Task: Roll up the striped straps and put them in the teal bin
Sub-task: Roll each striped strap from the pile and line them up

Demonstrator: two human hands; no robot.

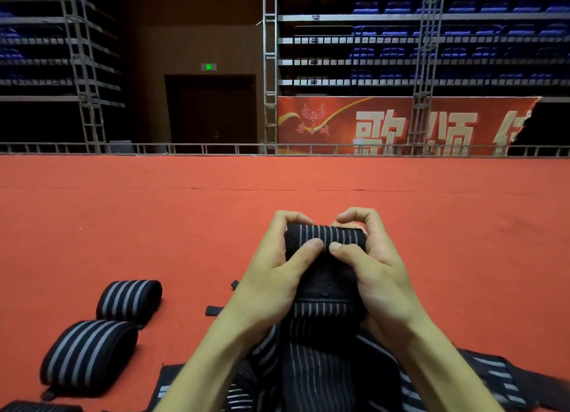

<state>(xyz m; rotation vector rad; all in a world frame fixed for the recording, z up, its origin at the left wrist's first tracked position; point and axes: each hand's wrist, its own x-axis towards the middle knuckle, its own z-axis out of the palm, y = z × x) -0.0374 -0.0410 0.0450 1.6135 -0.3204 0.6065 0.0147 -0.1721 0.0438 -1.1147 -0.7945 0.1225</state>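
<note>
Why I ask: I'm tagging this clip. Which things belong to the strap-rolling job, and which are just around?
Job: left hand, right hand, half-rolled striped strap they grip, nearer rolled strap, farther rolled strap, unrolled strap pile. Teal bin not visible.
Around: red carpet, red banner, blue seats, exit sign.

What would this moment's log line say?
left hand: grips strap | right hand: grips strap | finished rolls: on carpet, left | bin: not in view

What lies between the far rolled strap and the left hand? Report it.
Head view: mostly bare red carpet, plus two small black tabs lying between the roll and the left hand.
</note>
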